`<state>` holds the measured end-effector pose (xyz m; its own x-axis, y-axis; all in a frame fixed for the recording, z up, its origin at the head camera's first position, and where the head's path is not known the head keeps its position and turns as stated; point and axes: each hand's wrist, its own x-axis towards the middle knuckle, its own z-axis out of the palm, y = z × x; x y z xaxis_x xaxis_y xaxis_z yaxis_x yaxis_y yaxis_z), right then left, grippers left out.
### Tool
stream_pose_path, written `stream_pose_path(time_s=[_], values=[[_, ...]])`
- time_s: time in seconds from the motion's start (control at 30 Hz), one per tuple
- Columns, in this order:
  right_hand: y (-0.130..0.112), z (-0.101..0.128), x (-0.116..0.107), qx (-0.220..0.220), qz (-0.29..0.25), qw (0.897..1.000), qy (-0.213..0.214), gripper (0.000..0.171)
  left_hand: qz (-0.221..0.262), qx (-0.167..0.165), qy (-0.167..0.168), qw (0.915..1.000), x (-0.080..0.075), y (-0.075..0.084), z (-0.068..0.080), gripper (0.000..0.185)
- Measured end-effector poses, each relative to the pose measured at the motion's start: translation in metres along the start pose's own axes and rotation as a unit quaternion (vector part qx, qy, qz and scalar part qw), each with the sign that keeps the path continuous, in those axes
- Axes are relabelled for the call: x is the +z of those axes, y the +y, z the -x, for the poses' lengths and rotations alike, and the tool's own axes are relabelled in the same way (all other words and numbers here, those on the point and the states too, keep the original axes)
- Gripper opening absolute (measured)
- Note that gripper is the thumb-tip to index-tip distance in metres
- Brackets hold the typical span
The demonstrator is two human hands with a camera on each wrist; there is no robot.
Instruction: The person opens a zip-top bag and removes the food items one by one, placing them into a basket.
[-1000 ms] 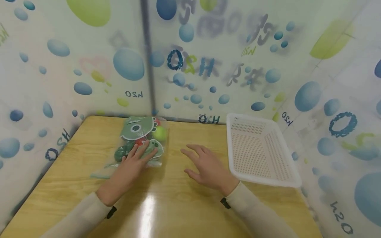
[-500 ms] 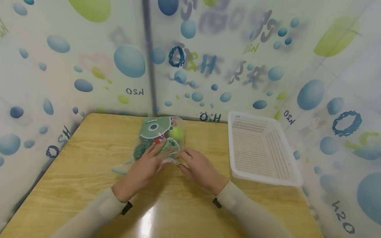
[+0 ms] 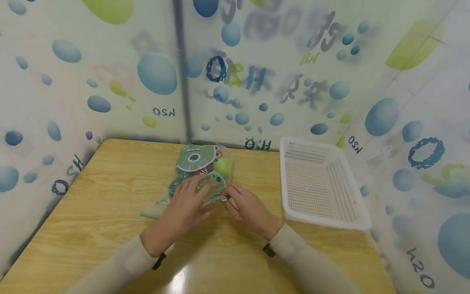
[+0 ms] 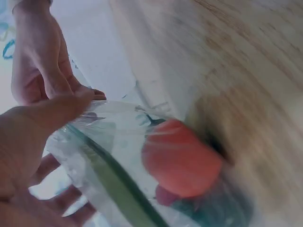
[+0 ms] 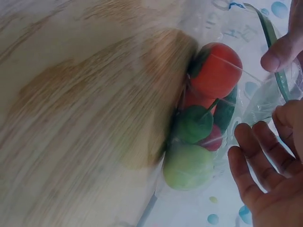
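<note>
On the wooden table lies a clear zip bag (image 3: 196, 157) printed with a green cartoon face. Through the plastic show a red toy tomato (image 5: 220, 71), a small green toy pepper (image 5: 194, 124) and a pale green round piece (image 5: 188, 166). My left hand (image 3: 185, 204) lies over the bag's near side with fingers extended on the plastic; its thumb (image 5: 279, 54) shows below the green zip strip (image 4: 116, 182). At the near right corner, my right hand (image 3: 249, 210) pinches the zip edge between thumb and index finger, the other fingers loosely spread in the right wrist view.
A white perforated plastic basket (image 3: 319, 220) stands on the table to the right of the right hand. Walls printed with blue and green bubbles (image 3: 158, 73) rise behind and beside the wooden table (image 3: 110, 183).
The bag has slid right under my left hand. My right hand, apart from it a second ago, has come to its near right corner and now pinches the edge there.
</note>
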<state>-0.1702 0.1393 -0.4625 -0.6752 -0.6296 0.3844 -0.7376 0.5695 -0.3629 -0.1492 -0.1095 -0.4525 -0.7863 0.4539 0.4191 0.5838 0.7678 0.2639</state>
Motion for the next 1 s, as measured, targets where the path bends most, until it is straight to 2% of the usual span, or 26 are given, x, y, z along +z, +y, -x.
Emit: stream_pose_path(time_s=[0.1,0.23,0.33,0.47,0.57,0.7,0.83,0.93,1.0], values=[[-0.001,0.000,0.000,0.020,-0.033,0.999,-0.014,0.016,-0.032,0.034,0.048,0.9977,-0.003,0.003,0.001,0.071],[-0.002,-0.001,-0.001,0.039,-0.063,0.997,-0.015,0.017,-0.040,0.062,0.073,0.9946,-0.007,0.002,0.002,0.054],[-0.002,-0.001,-0.001,0.046,-0.085,0.995,-0.013,0.024,0.009,0.059,0.070,0.9958,-0.009,0.000,0.004,0.045],[-0.002,-0.001,-0.001,0.040,-0.105,0.994,-0.011,0.030,0.094,0.026,0.054,0.9937,-0.011,-0.004,0.005,0.038],[-0.002,-0.001,0.000,0.019,-0.102,0.995,0.002,0.023,0.128,0.005,0.040,0.9910,-0.013,-0.005,0.006,0.035],[-0.005,-0.003,0.002,-0.008,-0.095,0.995,0.034,0.014,0.110,0.017,0.045,0.9928,-0.015,-0.003,0.005,0.039],[-0.008,-0.005,0.005,-0.017,-0.097,0.994,0.053,0.009,0.049,0.058,0.082,0.9938,-0.017,0.002,0.003,0.052],[-0.012,-0.005,0.007,-0.011,-0.096,0.994,0.056,0.008,0.008,0.082,0.108,0.9907,-0.020,0.005,0.002,0.047],[-0.014,-0.005,0.005,0.001,-0.091,0.994,0.053,0.009,-0.001,0.092,0.113,0.9893,-0.022,0.007,0.000,0.039]])
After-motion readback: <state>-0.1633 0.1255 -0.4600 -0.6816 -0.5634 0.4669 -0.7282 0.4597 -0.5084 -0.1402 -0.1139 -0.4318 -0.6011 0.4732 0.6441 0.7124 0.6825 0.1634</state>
